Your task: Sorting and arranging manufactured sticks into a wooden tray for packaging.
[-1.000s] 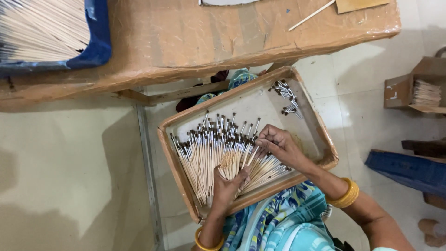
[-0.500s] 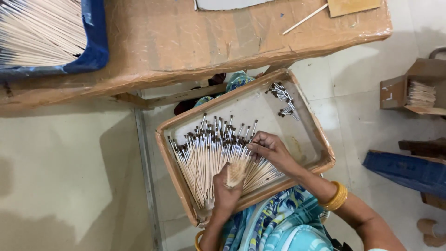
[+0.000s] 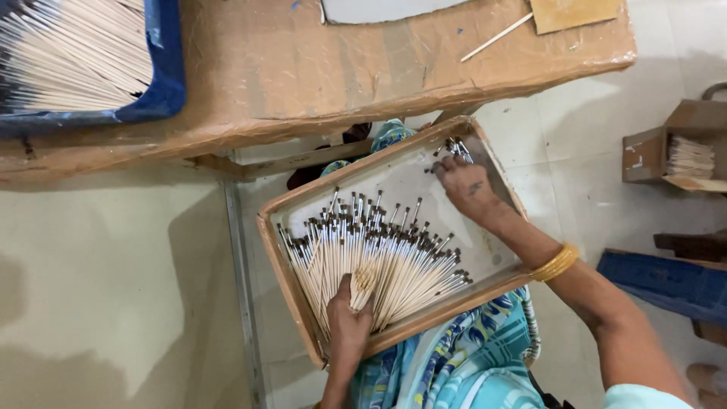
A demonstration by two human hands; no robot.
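Note:
A wooden tray [image 3: 282, 261] rests on my lap, holding a fanned spread of several thin pale sticks with dark tips [image 3: 386, 254]. My left hand [image 3: 350, 318] presses on the near ends of the fan, thumb up among the sticks. My right hand [image 3: 467, 185] reaches to the tray's far right corner, fingers closed at a small separate cluster of dark-tipped sticks [image 3: 454, 148]; whether it grips one is hidden. A gold bangle [image 3: 556, 263] circles my right wrist.
A cardboard-covered table [image 3: 318, 68] stands ahead with a blue tray of pale sticks [image 3: 76, 57] at its left and a loose stick [image 3: 496, 36]. An open cardboard box with sticks [image 3: 678, 151] and a blue object [image 3: 666, 284] sit on the floor at right.
My right hand has left the middle of the fanned sticks and moved up to the far right corner of the tray. My left hand stays on the fan's near ends.

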